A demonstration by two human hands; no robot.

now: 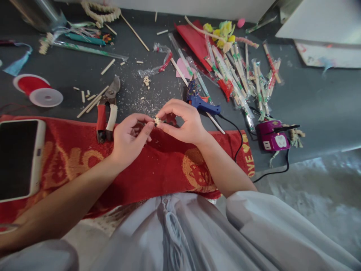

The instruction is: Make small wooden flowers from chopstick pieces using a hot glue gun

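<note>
Small pale piece, frame centre: pinched between thumb and forefinger of left hand and right hand, fingertips nearly closed, presumably for steady control. Cutters, left of centre, and blue glue gun, right of centre: seemingly parked within reach.

Cannot make out the shape of the tiny cream piece between left hand and right hand, partly covered by fingertips. Left of both, cannot see the whole touchscreen device, cut off.
</note>
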